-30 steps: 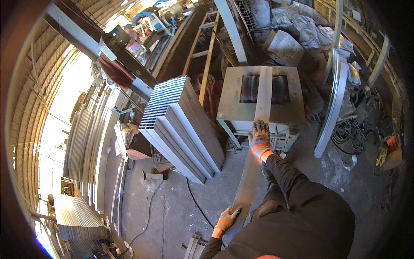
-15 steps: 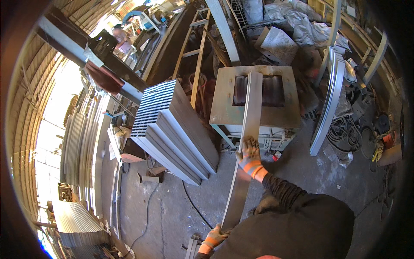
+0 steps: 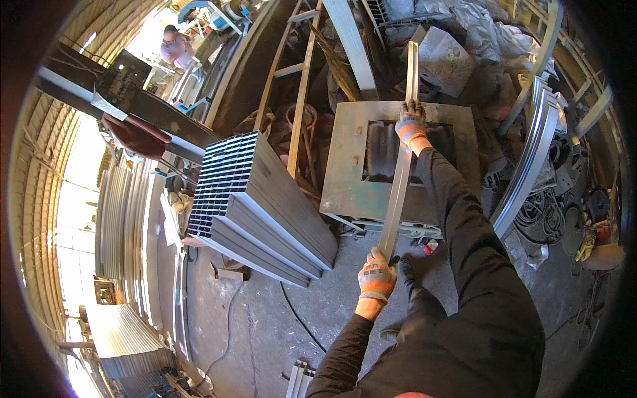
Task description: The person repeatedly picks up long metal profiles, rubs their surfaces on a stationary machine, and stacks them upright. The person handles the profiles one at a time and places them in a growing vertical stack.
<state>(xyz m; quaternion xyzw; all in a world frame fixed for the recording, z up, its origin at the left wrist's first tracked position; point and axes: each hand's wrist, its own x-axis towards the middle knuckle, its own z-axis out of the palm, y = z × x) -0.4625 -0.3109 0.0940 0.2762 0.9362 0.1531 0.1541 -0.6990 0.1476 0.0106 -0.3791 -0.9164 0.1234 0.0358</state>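
Observation:
A long grey metal channel slants over the square metal-topped machine, its far end reaching past the top's back edge. Near its lower end my left hand, in a grey and orange glove, is wrapped round the channel. Farther along, my gloved right hand grips the same channel above the machine's opening. Dark, roller-like surfaces show in that opening, partly hidden by the channel and my right arm.
To the left stands a stack of grey metal channels, open ends up. More long metal pieces lean at the right, by coiled cables. A black cable crosses the floor. Another person is at the far left.
The channel has moved away from me across the machine and turned, so a grooved side shows. Both hands have moved forward, my left coming up from the lower edge.

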